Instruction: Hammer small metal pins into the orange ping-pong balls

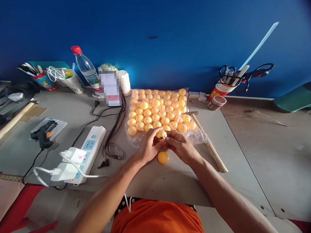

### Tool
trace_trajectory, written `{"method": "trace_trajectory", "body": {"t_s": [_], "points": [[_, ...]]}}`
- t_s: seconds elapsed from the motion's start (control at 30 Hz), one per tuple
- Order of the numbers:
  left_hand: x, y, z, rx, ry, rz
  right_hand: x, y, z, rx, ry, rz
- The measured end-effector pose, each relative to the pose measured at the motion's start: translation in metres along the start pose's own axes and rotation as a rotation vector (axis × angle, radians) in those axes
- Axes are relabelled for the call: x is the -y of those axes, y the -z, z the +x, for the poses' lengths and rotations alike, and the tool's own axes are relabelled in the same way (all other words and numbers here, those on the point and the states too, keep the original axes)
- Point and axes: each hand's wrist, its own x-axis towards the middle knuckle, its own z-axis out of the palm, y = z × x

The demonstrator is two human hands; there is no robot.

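Here, head view: left hand [146,146] and right hand [181,147] each pinch one orange ball [161,134] at the fingertips, probably steadying it from opposite sides. A second ball [162,158] rests on the surface [160,186] just beneath the hands, and the bag of balls [198,137] lies just beyond them.

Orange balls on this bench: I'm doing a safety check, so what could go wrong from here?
1. The loose ball lies free on the table below the hands; it might roll off.
2. The held ball is pinched only by fingertips of the left hand and right hand; it could slip.
3. Cables and a loaded power strip lie beside the left forearm; a snag seems possible.
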Motion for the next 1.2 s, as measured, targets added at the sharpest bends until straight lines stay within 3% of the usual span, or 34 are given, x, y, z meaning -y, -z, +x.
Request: {"method": "trace_trajectory", "body": {"t_s": [0.2, 0.4, 0.53, 0.73, 1.2], "points": [[-0.005, 0.002, 0.0, 0.0, 0.013, 0.005, 0.004, -0.005, -0.002, -0.046, 0.004, -0.014], [-0.009, 0.0, 0.0, 0.061, 0.217, -0.261, -0.002, -0.007, -0.006, -0.126, 0.11, -0.279], [-0.01, 0.0, 0.0, 0.028, 0.241, -0.13, -0.012, -0.008, -0.007, -0.219, 0.333, -0.604], [-0.007, 0.001, 0.0, 0.008, 0.227, -0.049, -0.02, -0.01, -0.009, -0.223, 0.6, -0.967], [0.002, -0.001, -0.003, -0.003, 0.277, -0.097, -0.029, -0.017, -0.008, -0.282, 0.617, -1.095]]}}
